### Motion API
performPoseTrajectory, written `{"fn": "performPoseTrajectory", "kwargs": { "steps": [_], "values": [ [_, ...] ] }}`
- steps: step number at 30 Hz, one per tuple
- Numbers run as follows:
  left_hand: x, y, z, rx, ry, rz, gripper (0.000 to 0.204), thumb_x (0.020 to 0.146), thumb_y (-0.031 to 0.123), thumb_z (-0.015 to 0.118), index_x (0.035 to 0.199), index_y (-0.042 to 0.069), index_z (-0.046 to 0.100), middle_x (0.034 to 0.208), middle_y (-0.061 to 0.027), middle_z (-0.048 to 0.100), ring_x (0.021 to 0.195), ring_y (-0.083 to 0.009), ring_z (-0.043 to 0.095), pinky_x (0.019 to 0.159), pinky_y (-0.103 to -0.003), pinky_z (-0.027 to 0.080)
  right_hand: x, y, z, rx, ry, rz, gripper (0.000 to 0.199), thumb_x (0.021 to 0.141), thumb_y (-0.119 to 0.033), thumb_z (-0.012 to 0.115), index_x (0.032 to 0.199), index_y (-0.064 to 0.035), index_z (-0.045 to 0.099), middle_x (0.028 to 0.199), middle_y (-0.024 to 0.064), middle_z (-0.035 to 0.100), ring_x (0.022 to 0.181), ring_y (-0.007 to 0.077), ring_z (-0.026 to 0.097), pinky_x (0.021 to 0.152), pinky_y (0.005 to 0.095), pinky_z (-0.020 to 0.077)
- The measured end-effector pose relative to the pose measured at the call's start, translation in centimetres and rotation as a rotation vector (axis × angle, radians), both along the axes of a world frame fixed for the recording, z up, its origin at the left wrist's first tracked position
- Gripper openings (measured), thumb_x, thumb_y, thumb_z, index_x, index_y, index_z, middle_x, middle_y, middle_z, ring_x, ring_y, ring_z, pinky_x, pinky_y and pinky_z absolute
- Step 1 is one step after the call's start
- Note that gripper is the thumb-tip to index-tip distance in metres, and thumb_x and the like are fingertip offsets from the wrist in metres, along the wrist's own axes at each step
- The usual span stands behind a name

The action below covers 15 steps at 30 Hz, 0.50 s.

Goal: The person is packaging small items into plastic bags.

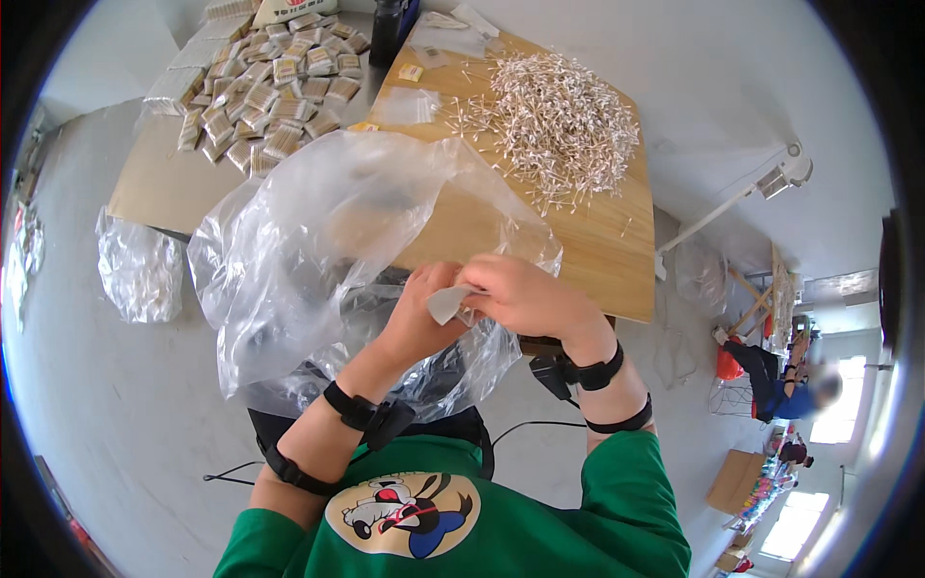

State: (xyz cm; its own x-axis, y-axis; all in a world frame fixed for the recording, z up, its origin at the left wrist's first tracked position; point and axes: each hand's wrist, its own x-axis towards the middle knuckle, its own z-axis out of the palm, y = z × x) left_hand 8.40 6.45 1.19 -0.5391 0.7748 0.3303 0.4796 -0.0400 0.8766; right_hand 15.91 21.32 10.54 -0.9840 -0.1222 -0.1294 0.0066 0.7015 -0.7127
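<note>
Here both the left hand and right hand pinch a small clear packet.

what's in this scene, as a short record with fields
left hand: pinching a small clear packet
right hand: gripping the same packet from the other side
in front of hands: large clear plastic bag, crumpled open
wooden table: heap of cotton swabs
far table: filled swab packets
floor, left: another clear bag
</note>
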Motion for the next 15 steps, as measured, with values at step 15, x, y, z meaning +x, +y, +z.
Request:
{"fn": "performPoseTrajectory", "kwargs": {
  "steps": [15],
  "values": [
    [-0.2,0.1,-0.9,0.009,0.031,0.106,0.051,0.063,0.012,0.079,0.105,0.004,0.050,0.091,-0.0147,0.061,0.091,-0.0366,0.058,0.082,-0.046,0.043,-0.7,-3.7,-4.8,-0.667,0.387,-0.788,0.023,0.090,-0.001,0.048,0.113,-0.0004,0.046,0.090,0.0082,0.059,0.081,0.0141,0.058,0.072,0.0284,0.0486]
  ]
}}
